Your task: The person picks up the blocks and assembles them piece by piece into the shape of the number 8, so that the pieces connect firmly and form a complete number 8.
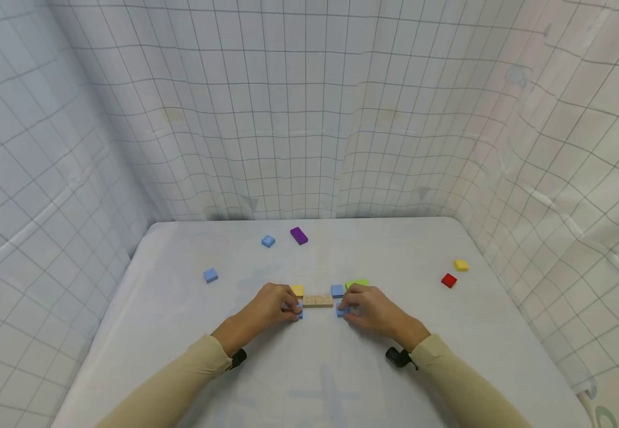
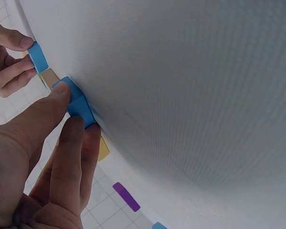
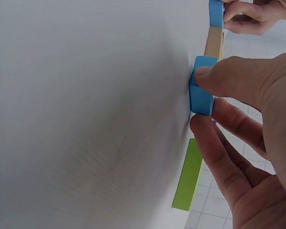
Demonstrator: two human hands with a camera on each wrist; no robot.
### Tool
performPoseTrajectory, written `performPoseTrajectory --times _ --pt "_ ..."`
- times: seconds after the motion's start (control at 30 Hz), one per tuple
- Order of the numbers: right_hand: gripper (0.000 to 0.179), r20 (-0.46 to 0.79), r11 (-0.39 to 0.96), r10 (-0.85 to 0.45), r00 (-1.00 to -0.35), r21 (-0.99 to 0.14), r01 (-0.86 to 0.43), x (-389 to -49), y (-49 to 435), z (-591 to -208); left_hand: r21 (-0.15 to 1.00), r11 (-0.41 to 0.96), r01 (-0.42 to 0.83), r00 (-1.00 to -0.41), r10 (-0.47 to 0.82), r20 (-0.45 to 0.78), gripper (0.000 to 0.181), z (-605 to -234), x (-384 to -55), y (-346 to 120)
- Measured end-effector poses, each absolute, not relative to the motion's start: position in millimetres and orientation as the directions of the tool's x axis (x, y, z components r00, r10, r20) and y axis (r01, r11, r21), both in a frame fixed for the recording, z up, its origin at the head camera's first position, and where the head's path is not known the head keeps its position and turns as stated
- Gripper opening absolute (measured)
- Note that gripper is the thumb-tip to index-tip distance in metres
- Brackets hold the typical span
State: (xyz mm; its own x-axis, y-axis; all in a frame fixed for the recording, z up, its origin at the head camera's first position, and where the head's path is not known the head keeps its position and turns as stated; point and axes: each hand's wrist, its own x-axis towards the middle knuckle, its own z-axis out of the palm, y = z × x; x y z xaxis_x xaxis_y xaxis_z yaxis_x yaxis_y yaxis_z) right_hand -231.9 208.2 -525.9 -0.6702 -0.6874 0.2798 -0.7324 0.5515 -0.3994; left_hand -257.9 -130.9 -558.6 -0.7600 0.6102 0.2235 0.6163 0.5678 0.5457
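My left hand [image 1: 274, 303] pinches a small blue block [image 2: 80, 102] between thumb and fingertips, low at the table and by the left end of a wooden strip [image 1: 318, 301]. Around a second blue block [image 3: 203, 86], at the strip's right end, curl the thumb and fingers of my right hand [image 1: 370, 310]. Fingers partly cover both held blocks in the head view. Just behind the strip's left end lies a yellow block [image 1: 298, 290]. Behind its right end sits another blue block [image 1: 337, 290], with a lime green block [image 1: 357, 283] beside it, partly hidden by the right hand.
Farther back on the white table [image 1: 320, 368] are a purple block [image 1: 299, 236] and a light blue block [image 1: 268, 241]. One more blue block [image 1: 210, 275] lies at left. At right are a red block [image 1: 449, 280] and a yellow piece [image 1: 461, 265]. Grid-patterned curtains [image 1: 309, 119] surround the table.
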Motion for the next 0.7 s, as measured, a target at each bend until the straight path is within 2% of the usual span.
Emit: performPoseTrajectory --times 0.3,0.47,0.57,0.67,0.7 --pt "0.018 0.291 0.548 -0.688 -0.665 -0.393 -0.739 -231 203 -527 0.588 0.57 0.574 -0.781 0.596 0.186 0.013 -584 -274 -136" --pt "0.018 0.291 0.553 -0.688 -0.665 -0.385 -0.739 -232 201 -529 0.593 0.567 0.571 -0.784 0.591 0.19 0.014 -561 -259 -129" --pt "0.018 0.289 0.554 -0.688 -0.666 -0.383 -0.739 -232 201 -529 0.573 0.54 0.616 -0.753 0.617 0.229 0.012 -562 -259 -131" --pt "0.018 0.29 0.555 -0.689 -0.664 -0.378 -0.741 -231 201 -529 0.568 0.552 0.61 -0.759 0.612 0.22 0.01 -548 -252 -129" --pt "0.018 0.291 0.556 -0.688 -0.664 -0.376 -0.741 -231 201 -528 0.57 0.543 0.617 -0.756 0.612 0.235 0.011 -555 -255 -130"
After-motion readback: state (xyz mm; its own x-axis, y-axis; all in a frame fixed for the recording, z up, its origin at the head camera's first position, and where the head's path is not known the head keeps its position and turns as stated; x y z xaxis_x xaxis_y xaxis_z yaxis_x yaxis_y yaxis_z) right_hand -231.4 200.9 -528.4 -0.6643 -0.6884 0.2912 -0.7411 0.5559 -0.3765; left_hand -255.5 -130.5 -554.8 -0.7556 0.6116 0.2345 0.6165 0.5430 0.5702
